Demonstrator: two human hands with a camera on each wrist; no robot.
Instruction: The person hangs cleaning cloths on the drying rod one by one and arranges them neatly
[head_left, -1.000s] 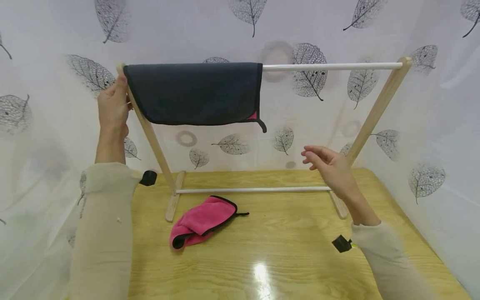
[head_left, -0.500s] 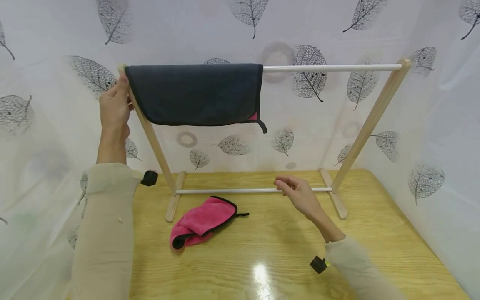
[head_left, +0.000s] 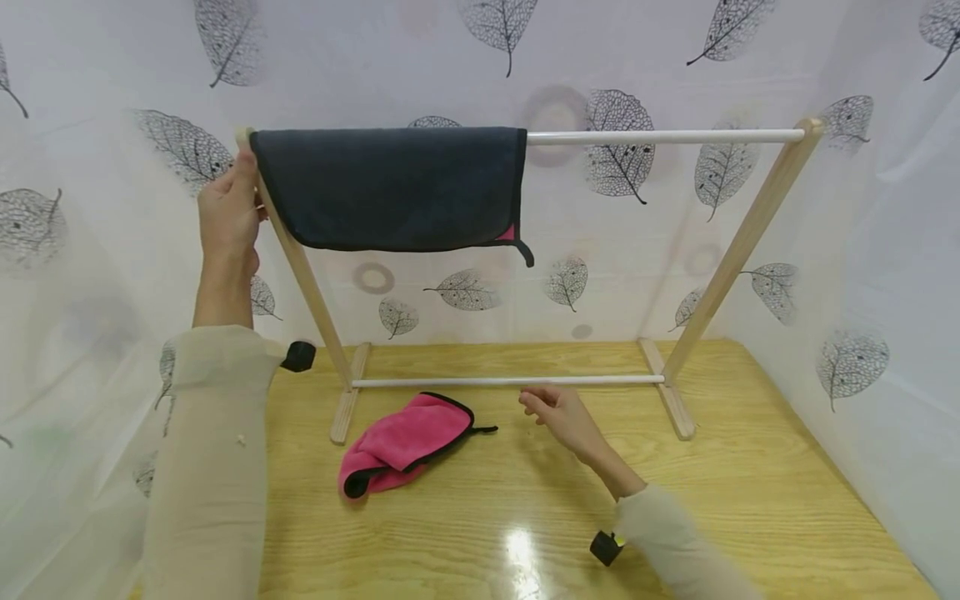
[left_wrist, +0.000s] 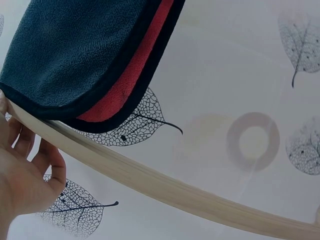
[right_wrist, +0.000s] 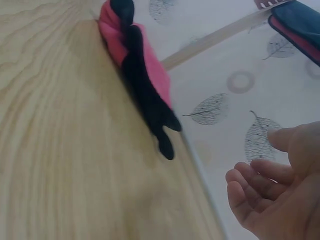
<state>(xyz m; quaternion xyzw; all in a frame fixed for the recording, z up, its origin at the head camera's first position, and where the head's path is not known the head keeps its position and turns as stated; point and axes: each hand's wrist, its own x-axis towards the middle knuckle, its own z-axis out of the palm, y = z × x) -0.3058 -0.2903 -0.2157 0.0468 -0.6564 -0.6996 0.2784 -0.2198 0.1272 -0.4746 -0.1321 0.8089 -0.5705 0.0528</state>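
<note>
A dark grey towel (head_left: 390, 190) with black edging and a pink inner side hangs folded over the white top bar (head_left: 660, 137) of a wooden rack. My left hand (head_left: 228, 212) grips the rack's left post (head_left: 309, 287) near its top, beside the towel's edge; in the left wrist view, fingers curl behind the wood. On the table lies a crumpled pink towel (head_left: 411, 440) with black trim and a small black loop. To the right of that loop, my right hand (head_left: 564, 419) hovers above the table with fingers loosely bent, holding nothing.
A white lower bar (head_left: 465, 382) joins the rack's feet behind the pink towel. The right post (head_left: 742, 250) leans outward toward its top. Leaf-patterned sheeting (head_left: 480, 300) surrounds the wooden table (head_left: 420, 550) at the back and sides.
My right hand has come down and left, from beside the right post to near the pink towel's loop. The left hand keeps its grip on the post, and both towels stay put.
</note>
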